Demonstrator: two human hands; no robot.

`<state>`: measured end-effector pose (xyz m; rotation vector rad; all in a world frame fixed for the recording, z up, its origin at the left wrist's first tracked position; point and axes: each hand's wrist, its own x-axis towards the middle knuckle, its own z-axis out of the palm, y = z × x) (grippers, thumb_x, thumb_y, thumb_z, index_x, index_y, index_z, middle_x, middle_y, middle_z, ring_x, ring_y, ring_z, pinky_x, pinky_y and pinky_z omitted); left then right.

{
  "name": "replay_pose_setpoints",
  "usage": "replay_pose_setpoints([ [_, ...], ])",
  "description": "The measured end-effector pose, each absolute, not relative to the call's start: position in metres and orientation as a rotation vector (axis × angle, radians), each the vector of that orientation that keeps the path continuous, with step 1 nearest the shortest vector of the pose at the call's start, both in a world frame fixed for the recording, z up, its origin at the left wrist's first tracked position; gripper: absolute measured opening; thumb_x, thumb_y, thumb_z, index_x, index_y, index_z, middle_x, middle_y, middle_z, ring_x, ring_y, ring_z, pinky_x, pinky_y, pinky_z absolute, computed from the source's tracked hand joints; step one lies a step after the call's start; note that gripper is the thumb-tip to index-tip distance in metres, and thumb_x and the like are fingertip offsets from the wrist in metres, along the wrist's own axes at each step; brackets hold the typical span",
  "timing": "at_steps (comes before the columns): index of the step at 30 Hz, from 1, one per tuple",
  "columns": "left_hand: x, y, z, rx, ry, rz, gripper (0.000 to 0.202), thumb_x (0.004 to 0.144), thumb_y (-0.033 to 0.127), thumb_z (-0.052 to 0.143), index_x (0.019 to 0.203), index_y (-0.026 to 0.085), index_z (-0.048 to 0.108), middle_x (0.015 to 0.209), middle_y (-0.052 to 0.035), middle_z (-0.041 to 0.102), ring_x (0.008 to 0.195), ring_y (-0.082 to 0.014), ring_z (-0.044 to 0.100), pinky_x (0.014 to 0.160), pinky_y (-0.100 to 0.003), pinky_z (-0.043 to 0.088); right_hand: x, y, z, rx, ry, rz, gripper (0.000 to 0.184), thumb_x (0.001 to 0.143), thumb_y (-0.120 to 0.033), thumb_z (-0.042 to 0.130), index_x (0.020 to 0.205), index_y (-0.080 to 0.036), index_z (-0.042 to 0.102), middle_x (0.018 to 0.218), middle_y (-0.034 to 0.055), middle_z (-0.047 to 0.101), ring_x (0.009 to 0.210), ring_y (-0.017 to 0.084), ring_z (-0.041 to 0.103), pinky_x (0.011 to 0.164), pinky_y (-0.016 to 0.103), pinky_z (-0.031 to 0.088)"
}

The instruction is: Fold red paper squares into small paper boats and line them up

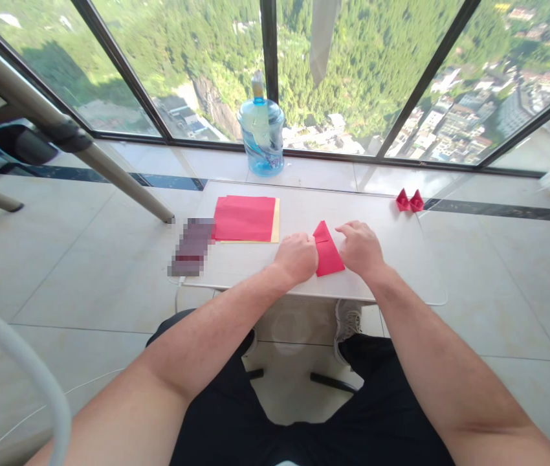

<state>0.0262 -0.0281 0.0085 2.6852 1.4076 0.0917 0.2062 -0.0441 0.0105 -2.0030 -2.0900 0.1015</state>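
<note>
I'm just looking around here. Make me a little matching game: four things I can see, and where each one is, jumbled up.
Things:
1. Bottle
2. Paper stack
3. Folded sheet
4. Two small red figures

Places:
A. Between the left hand and the right hand
B. By the far right corner of the table
C. Beyond the table, by the window
D. Lying flat, left of both hands

Pairs: 1-C, 2-D, 3-A, 4-B
</note>
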Motion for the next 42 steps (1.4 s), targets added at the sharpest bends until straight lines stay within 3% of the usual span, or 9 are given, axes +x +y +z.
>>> replay_pose_setpoints([
  [3,0.026,-0.027,0.012,2.644,1.398,0.048,0.03,0.092,0.02,0.042,0.102,0.009,0.068,0.094,-0.016,0.069,0.09,-0.0259,0.066,0.081,-0.037,0.049,0.197,-0.051,0.016,-1.858,-2.143,0.257,0.026,0.089,-0.022,0.052,0.104,-0.018,0.073,0.104,0.0083,0.071,0.092,0.021,0.063,0.085,0.032,0.045],
  [7,0.02,-0.021,0.011,2.658,1.371,0.143,0.03,0.091,0.022,0.045,0.088,0.011,0.072,0.091,-0.0156,0.069,0.09,-0.0271,0.066,0.08,-0.039,0.051,0.192,-0.061,0.027,-1.786,-2.404,0.386,0.015,0.082,-0.037,0.066,0.086,-0.023,0.071,0.091,0.0035,0.071,0.083,0.02,0.062,0.073,0.031,0.043],
  [10,0.013,-0.012,0.007,2.746,1.156,0.312,0.027,0.09,0.018,0.048,0.087,0.015,0.075,0.098,-0.013,0.07,0.101,-0.0267,0.063,0.089,-0.04,0.05,0.191,-0.064,0.031,-1.785,-2.503,0.313,0.023,0.077,-0.044,0.07,0.085,-0.022,0.069,0.092,0.0043,0.071,0.087,0.022,0.062,0.074,0.032,0.043],
  [13,0.007,-0.004,0.001,2.746,0.94,0.35,0.028,0.088,0.014,0.048,0.094,0.017,0.075,0.099,-0.0094,0.072,0.1,-0.0224,0.063,0.093,-0.038,0.049,0.189,-0.064,0.031,-1.812,-2.526,0.257,0.033,0.074,-0.05,0.072,0.09,-0.021,0.069,0.097,0.007,0.071,0.093,0.026,0.062,0.079,0.035,0.043],
  [22,0.01,-0.006,-0.002,2.802,0.859,0.288,0.025,0.086,0.016,0.051,0.097,0.016,0.074,0.093,-0.0103,0.066,0.096,-0.025,0.06,0.095,-0.041,0.047,0.17,-0.074,0.033,-1.923,-2.519,0.139,0.032,0.079,-0.036,0.063,0.104,-0.017,0.064,0.104,0.0143,0.07,0.099,0.03,0.06,0.082,0.038,0.041],
  [28,0.01,-0.006,-0.004,2.756,0.754,0.321,0.028,0.086,0.011,0.049,0.103,0.013,0.07,0.109,-0.0111,0.069,0.109,-0.0228,0.062,0.104,-0.037,0.045,0.17,-0.074,0.026,-1.965,-2.542,0.095,0.03,0.084,-0.014,0.051,0.113,-0.014,0.059,0.106,0.0158,0.069,0.096,0.028,0.06,0.08,0.036,0.039],
  [32,0.008,-0.004,-0.002,2.763,0.729,0.287,0.029,0.09,0.012,0.046,0.099,0.015,0.073,0.11,-0.0097,0.072,0.11,-0.0223,0.064,0.106,-0.037,0.045,0.178,-0.073,0.02,-1.917,-2.528,0.05,0.028,0.084,-0.01,0.05,0.11,-0.015,0.06,0.107,0.0146,0.068,0.097,0.026,0.057,0.082,0.034,0.039],
  [36,0.007,-0.004,0.0,2.782,0.728,0.275,0.031,0.092,0.014,0.044,0.101,0.016,0.074,0.115,-0.0094,0.072,0.113,-0.0215,0.064,0.107,-0.036,0.045,0.186,-0.071,0.023,-1.927,-2.419,-0.115,0.026,0.089,-0.025,0.054,0.11,-0.014,0.064,0.119,0.0166,0.063,0.112,0.032,0.05,0.089,0.039,0.038],
  [42,0.004,-0.007,-0.003,2.81,0.796,0.286,0.034,0.095,0.019,0.043,0.114,0.015,0.07,0.121,-0.012,0.067,0.115,-0.0228,0.06,0.107,-0.04,0.043,0.19,-0.068,0.023,-2.108,-2.271,-0.103,0.059,0.089,-0.052,0.057,0.137,-0.017,0.055,0.138,0.0193,0.054,0.111,0.037,0.052,0.087,0.046,0.042],
])
